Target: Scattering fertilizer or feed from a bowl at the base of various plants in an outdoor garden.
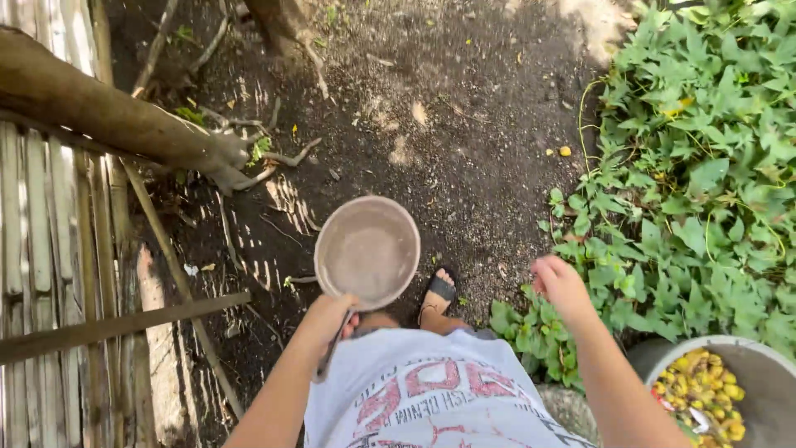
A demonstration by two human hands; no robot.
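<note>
My left hand (pixel 332 315) grips the handle of a round grey pan (pixel 367 250) and holds it level above the dark soil. The pan looks empty, with a wet or dusty inside. My right hand (pixel 560 280) hangs free at the right, fingers curled loosely, holding nothing, just over the edge of a patch of green leafy vines (pixel 696 166). One sandalled foot (pixel 439 292) shows below the pan, and my grey printed shirt fills the bottom middle.
A bamboo slat fence (pixel 50 249) and a thick log (pixel 99 112) stand at the left. A grey basin (pixel 759 365) with small yellow fruits (pixel 705 390) sits at the bottom right. Roots and twigs lie on the bare dark ground (pixel 464 124).
</note>
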